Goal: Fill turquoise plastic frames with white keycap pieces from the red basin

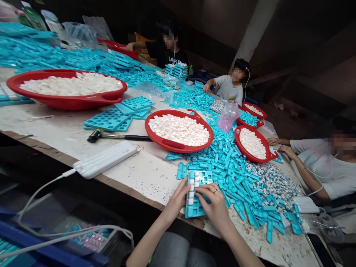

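A flat turquoise plastic tray (196, 212) with a grid of openings lies at the front edge of the table. White square caps (191, 188) fill part of its left columns; the rest of the grid shows turquoise. My left hand (177, 197) grips the tray's left edge with its fingers along the side. My right hand (214, 202), with a ring on one finger, bends over the tray's middle. Its thumb and fingertips are pinched against the grid beside the white caps, and whatever is between them is hidden.
Red bowls of white caps (178, 146) stand behind and rightward. Loose turquoise pieces (228, 174) heap at right, near small speckled parts (274, 178). A mallet (119, 136), stacked trays (108, 119) and a white power bank (107, 159) lie left. Several people sit around.
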Action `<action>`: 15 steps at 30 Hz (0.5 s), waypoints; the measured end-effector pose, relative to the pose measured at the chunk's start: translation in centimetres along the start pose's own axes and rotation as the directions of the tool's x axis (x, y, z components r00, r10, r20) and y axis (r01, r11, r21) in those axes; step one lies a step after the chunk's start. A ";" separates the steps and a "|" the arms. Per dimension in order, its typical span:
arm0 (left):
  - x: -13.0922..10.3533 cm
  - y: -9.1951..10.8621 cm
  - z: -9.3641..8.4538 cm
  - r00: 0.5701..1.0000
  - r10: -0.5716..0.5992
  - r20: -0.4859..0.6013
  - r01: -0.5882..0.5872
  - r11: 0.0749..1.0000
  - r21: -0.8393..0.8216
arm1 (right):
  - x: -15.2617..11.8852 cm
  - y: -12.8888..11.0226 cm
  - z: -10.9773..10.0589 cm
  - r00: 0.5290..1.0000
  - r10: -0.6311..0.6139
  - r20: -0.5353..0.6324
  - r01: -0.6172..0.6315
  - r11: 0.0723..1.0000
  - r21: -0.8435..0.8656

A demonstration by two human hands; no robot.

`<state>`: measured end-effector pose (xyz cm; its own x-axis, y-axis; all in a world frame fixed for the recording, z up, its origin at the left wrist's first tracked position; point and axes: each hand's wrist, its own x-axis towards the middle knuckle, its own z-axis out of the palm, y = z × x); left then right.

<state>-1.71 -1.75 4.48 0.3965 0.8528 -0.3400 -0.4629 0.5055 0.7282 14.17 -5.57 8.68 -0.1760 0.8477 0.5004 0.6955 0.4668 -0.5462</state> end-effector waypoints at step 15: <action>-0.2 0.2 0.1 1.000 -0.026 0.016 0.026 1.000 0.017 | 0.9 -1.0 -0.3 0.994 0.029 0.104 -0.010 0.983 -0.185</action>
<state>-1.76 -1.86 4.77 0.4206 0.8373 -0.3494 -0.4389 0.5248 0.7294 13.58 -5.32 9.90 -0.2269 0.8826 0.4118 0.8139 0.4040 -0.4175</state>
